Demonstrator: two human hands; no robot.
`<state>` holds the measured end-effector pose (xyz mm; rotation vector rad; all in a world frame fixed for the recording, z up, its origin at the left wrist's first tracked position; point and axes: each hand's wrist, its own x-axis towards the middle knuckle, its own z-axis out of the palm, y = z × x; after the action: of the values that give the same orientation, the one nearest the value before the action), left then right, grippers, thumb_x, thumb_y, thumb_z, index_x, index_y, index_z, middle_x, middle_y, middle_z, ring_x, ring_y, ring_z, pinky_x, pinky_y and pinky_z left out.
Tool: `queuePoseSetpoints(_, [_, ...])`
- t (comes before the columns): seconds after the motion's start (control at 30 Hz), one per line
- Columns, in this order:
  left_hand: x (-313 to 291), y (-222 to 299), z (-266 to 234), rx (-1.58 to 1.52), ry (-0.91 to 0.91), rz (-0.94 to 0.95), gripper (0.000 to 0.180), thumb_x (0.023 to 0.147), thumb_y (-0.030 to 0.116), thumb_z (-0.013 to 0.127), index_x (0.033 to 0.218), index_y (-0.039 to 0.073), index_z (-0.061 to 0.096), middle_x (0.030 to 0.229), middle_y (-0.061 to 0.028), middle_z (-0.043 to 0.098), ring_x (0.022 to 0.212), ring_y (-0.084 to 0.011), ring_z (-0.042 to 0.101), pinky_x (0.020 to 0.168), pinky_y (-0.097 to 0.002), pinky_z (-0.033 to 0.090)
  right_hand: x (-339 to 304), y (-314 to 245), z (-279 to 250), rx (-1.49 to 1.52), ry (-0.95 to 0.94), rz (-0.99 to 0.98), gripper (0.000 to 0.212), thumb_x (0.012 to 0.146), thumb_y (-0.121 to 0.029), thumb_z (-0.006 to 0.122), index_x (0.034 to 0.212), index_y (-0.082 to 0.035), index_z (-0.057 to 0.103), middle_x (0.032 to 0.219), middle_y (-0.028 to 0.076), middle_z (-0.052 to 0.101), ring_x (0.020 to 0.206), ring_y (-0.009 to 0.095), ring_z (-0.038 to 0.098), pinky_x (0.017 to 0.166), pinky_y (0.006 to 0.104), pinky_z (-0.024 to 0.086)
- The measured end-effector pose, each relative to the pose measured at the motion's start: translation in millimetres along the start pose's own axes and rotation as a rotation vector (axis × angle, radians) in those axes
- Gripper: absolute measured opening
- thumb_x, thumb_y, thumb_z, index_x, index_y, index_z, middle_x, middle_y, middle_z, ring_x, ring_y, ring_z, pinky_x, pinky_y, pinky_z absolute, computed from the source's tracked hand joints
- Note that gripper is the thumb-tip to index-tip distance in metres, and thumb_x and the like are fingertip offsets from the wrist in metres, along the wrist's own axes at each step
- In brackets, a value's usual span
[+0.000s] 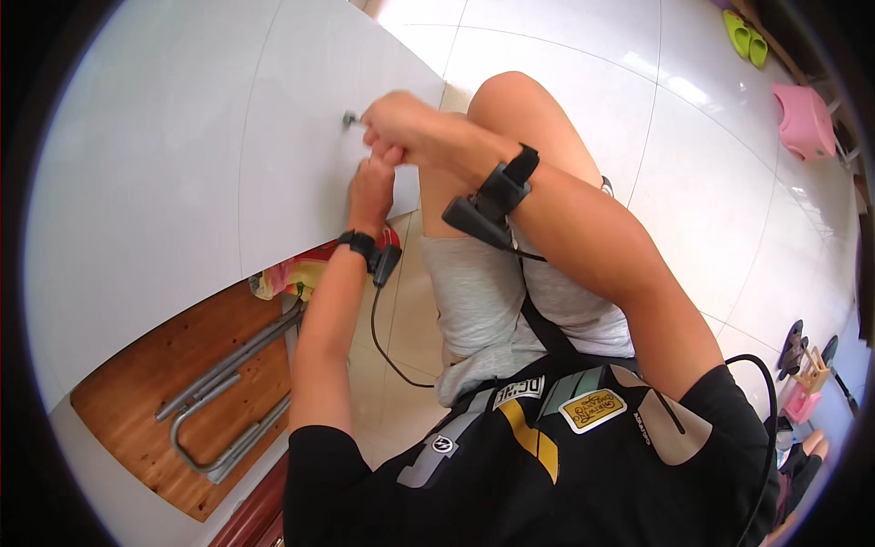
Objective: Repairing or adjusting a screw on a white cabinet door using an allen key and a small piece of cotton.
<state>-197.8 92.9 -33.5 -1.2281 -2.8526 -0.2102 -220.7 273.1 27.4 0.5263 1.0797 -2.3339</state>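
Observation:
A small metal fitting [350, 119] sticks out from a large white panel [182, 137] on my left. My right hand [399, 126] is closed beside it, slightly blurred, its fingers curled toward the fitting. What is in that grip, if anything, I cannot make out. Just below, my left hand [372, 193] lies against the panel and touches or nearly touches the right one. Its fingers are mostly hidden under the right hand. Each forearm wears a black strap with a small black device [497, 196] and a cable.
Under the panel's lower edge lies a brown wooden board [182, 365] with grey folding metal legs [228, 392], next to colourful cloth or bags [305, 273]. My bent knees are close on the right. Beyond on white floor tiles are green clogs [746, 38] and a pink stool [804, 121].

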Motion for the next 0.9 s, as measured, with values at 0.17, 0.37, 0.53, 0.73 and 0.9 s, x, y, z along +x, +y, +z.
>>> queuePoseSetpoints(0.17, [-126.7, -35.4, 58.0, -0.098, -0.184, -0.214, 0.021, 0.086, -0.004, 0.052, 0.103, 0.002, 0.063, 0.107, -0.0213, 0.061, 0.094, -0.0457, 0.06, 0.077, -0.0533, 0.051, -42.4, 28.7, 50.2, -0.259, -0.034, -0.096, 0.017, 0.085, -0.001, 0.041, 0.075, 0.006, 0.053, 0.064, 0.015, 0.056, 0.051, 0.02, 0.047, 0.044, 0.0347, 0.035])
queuePoseSetpoints(0.37, [-219.0, 12.6, 76.7, -0.121, -0.169, -0.426, 0.004, 0.085, -0.002, 0.058, 0.086, -0.002, 0.063, 0.092, -0.0231, 0.06, 0.09, -0.0439, 0.061, 0.077, -0.0506, 0.051, -30.0, 35.3, 48.7, -0.377, -0.002, 0.061, 0.011, 0.09, -0.003, 0.041, 0.087, 0.001, 0.051, 0.064, 0.006, 0.048, 0.051, 0.015, 0.044, 0.043, 0.034, 0.035])
queuePoseSetpoints(0.53, [-201.2, 36.6, 56.8, -0.155, -0.094, -0.501, 0.007, 0.084, -0.003, 0.063, 0.091, -0.002, 0.065, 0.09, -0.0216, 0.061, 0.089, -0.0422, 0.062, 0.078, -0.048, 0.052, -12.0, 79.7, 64.8, -0.592, 0.414, -0.782, 0.009, 0.087, -0.001, 0.043, 0.087, 0.003, 0.051, 0.065, 0.008, 0.05, 0.049, 0.018, 0.047, 0.041, 0.0366, 0.035])
queuePoseSetpoints(0.73, [-152.7, 31.1, 27.0, -0.183, 0.259, -0.407, 0.017, 0.081, -0.007, 0.067, 0.097, -0.002, 0.066, 0.095, -0.0182, 0.064, 0.089, -0.0389, 0.063, 0.077, -0.0439, 0.053, -25.3, 78.4, 70.4, -0.427, 0.157, -0.146, 0.014, 0.091, -0.004, 0.041, 0.089, 0.006, 0.05, 0.069, 0.011, 0.055, 0.055, 0.019, 0.053, 0.044, 0.0389, 0.041])
queuePoseSetpoints(0.9, [-92.9, 24.4, -2.6, -0.164, 0.356, -0.327, 0.014, 0.081, -0.007, 0.067, 0.094, -0.002, 0.064, 0.097, -0.018, 0.063, 0.09, -0.0379, 0.062, 0.076, -0.0447, 0.052, -11.7, 78.5, 58.4, -0.322, 0.181, -0.203, 0.014, 0.093, -0.004, 0.042, 0.094, 0.006, 0.051, 0.071, 0.011, 0.057, 0.059, 0.018, 0.054, 0.047, 0.0369, 0.043])
